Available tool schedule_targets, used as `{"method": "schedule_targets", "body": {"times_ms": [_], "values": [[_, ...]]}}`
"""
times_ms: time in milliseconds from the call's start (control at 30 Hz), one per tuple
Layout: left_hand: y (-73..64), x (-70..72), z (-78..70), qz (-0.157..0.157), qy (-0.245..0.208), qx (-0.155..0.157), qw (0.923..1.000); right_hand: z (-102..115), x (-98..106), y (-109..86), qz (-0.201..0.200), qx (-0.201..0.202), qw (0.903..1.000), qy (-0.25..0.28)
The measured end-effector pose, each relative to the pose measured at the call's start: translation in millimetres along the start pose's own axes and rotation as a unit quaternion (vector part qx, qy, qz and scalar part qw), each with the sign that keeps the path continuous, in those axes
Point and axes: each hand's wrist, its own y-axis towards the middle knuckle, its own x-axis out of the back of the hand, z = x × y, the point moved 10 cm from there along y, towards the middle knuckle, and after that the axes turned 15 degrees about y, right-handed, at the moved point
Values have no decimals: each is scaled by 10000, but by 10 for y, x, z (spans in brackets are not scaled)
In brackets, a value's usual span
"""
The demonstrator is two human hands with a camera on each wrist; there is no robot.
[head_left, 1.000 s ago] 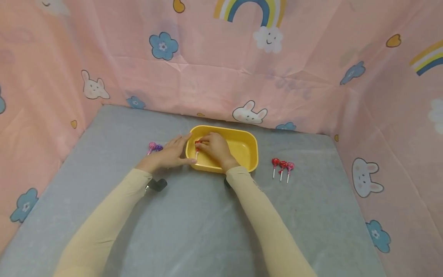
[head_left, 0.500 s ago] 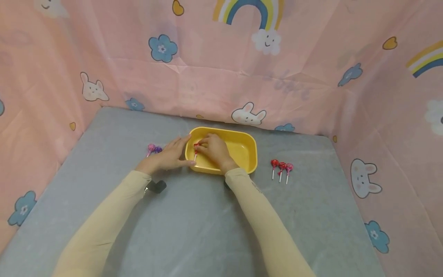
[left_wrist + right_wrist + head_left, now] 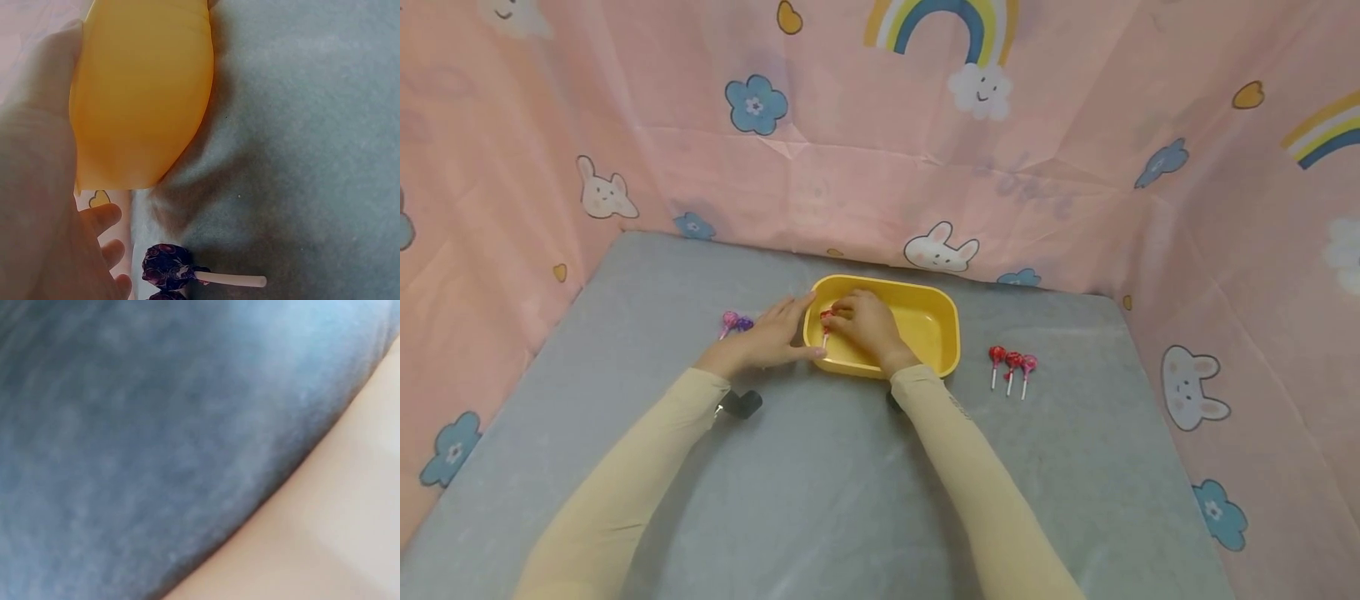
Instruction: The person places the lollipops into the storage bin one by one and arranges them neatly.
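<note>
In the head view a yellow plastic tub (image 3: pixel 931 335) stands toward the back of the grey table. My right hand (image 3: pixel 869 325) reaches inside it, pinching a red-wrapped lollipop (image 3: pixel 826 316) near the tub's left end; the white stick points toward me. My left hand (image 3: pixel 767 336) spreads around that same end, fingertips at the far left corner and thumb at the near one. The left wrist view has the thumb along the tub's rim and the other fingers loosely extended. Beside this hand lie a pink lollipop (image 3: pixel 730 318) and a purple lollipop (image 3: pixel 165 265), partly hidden in the head view.
Right of the tub, two red lollipops (image 3: pixel 997 354) and a pink one (image 3: pixel 1028 363) lie side by side, sticks toward me. A pink printed cloth (image 3: pixel 850 183) hangs behind and at both sides of the table (image 3: pixel 820 483). The right wrist view is blurred.
The lollipop in my right hand has shifted very slightly inside the tub, its head a little nearer to me. Both hands otherwise stay in place; the view moves a little.
</note>
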Motion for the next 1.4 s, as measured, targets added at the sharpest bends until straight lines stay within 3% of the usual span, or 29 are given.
{"method": "schedule_targets", "body": {"times_ms": [567, 1167, 1400], "values": [[14, -9, 16, 4, -27, 18, 10000, -35, 41, -11, -102, -229, 9991, 345], [-33, 50, -7, -58, 111, 88, 9999, -12, 53, -15, -166, -154, 9989, 401], [12, 48, -15, -176, 142, -37, 9997, -12, 52, -27, -174, -151, 9988, 430]]}}
